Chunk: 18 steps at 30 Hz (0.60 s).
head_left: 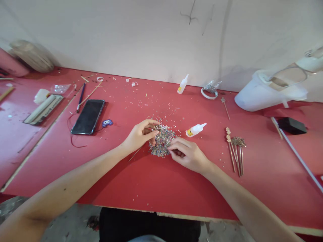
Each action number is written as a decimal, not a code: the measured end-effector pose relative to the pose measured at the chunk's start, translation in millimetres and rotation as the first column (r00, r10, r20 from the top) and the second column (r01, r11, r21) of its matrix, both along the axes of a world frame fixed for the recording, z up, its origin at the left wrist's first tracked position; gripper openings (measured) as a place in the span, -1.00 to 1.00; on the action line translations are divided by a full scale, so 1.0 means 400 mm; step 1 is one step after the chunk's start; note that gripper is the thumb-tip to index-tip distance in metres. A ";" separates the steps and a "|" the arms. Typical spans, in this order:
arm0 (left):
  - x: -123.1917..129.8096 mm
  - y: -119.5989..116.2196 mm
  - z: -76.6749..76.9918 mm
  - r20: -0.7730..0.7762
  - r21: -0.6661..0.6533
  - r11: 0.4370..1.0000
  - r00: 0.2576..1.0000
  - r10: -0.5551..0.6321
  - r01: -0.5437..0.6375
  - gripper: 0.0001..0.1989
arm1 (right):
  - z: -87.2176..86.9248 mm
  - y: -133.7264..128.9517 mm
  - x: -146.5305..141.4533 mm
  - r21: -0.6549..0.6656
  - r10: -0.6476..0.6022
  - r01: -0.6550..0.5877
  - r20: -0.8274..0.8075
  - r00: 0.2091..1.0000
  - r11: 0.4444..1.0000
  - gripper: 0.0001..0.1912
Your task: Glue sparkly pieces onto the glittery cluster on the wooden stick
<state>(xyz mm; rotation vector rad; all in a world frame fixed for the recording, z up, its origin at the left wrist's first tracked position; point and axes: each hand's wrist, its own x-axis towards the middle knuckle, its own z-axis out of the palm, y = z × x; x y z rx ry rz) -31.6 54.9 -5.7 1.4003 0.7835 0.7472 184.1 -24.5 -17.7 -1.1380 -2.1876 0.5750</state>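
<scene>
A pile of small glittering rhinestones (pixel 163 144) lies on the red table between my hands. My left hand (pixel 143 132) is closed in a pinch over the pile's upper left edge. The thin rod of a hair stick (pixel 135 153) slants out below it toward the lower left; its head is hidden by my fingers. At the pile's right side, my right hand (pixel 188 153) has its thumb and forefinger pressed together, touching the stones; whatever is between them is too small to make out. Just beyond that hand, a white glue bottle (pixel 196 130) with a yellow label lies on its side.
A second glue bottle (pixel 183 84) stands near the wall beside a roll of tape (pixel 209 93). Several finished hair sticks (pixel 237 154) lie to the right, before a white pitcher (pixel 257 90) and black block (pixel 292 125). At left are a phone (pixel 88 117) and brush (pixel 81 97).
</scene>
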 end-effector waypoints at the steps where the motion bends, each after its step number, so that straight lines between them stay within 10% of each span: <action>1: 0.000 0.000 0.000 0.000 0.002 1.000 1.000 0.000 0.000 -0.73 | 0.001 0.000 0.000 0.015 0.005 -0.005 0.017 1.000 1.000 -0.86; 18: -0.003 0.001 -0.007 -0.003 0.021 1.000 1.000 -0.011 0.011 -0.70 | 0.013 -0.001 0.005 0.094 0.039 -0.054 0.152 0.988 0.994 -0.83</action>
